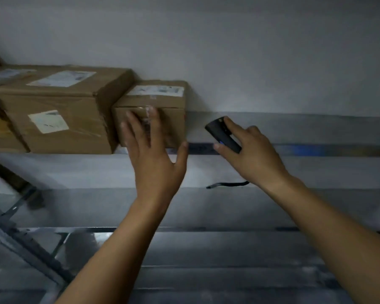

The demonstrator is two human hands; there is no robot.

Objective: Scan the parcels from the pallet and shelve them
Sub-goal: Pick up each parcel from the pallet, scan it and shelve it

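Observation:
A small brown cardboard parcel (169, 102) with a white label on top stands on the upper shelf (294, 130), against a larger parcel (59, 106). My left hand (154, 154) lies flat, fingers straight, against the small parcel's front face. My right hand (252, 154) grips a black handheld scanner (223, 133) to the right of that parcel, in front of the bare part of the shelf. A black wrist strap (226, 184) hangs from below the right hand.
More labelled cardboard parcels (0, 128) sit at the far left of the shelf. A grey wall (228, 51) backs it. Lower metal shelves (206, 249) run below, with a slanted metal brace (20, 194) at the left.

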